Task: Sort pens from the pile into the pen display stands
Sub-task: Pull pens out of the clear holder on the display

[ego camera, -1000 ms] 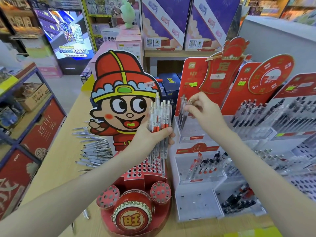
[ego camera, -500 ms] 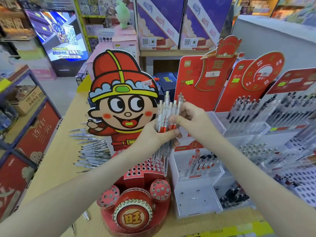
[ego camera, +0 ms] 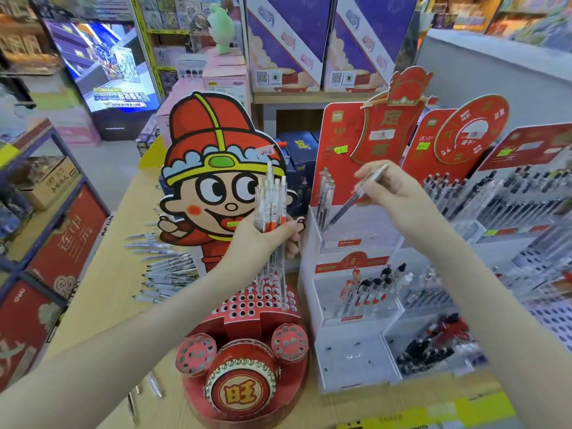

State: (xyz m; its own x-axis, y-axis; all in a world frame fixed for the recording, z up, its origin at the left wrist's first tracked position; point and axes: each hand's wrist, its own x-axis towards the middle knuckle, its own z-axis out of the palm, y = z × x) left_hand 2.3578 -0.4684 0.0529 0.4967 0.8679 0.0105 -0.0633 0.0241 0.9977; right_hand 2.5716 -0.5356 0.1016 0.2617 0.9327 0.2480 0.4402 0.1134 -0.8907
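Note:
My left hand [ego camera: 263, 239] grips a bundle of clear pens with orange grips [ego camera: 271, 205], held upright over the red cartoon stand [ego camera: 247, 308] and its holed top. My right hand [ego camera: 393, 193] holds a single clear pen [ego camera: 356, 196] tilted, tip down, over the top tier of the white tiered display stand [ego camera: 356, 236]. A few clear pens [ego camera: 325, 193] stand in that tier's left corner. The pile of loose pens [ego camera: 161, 267] lies on the wooden table, left of the cartoon stand.
Lower tiers of the white stand hold red and black pens [ego camera: 371, 289]. More racks full of dark pens [ego camera: 495, 202] fill the right side. A blue shelf unit [ego camera: 46, 212] borders the table's left edge. Two loose pens [ego camera: 145, 391] lie near the front edge.
My right hand pulled one pen out of the bundle in my left hand and carried it right and up, over the white stand's top tier. The left hand stayed put.

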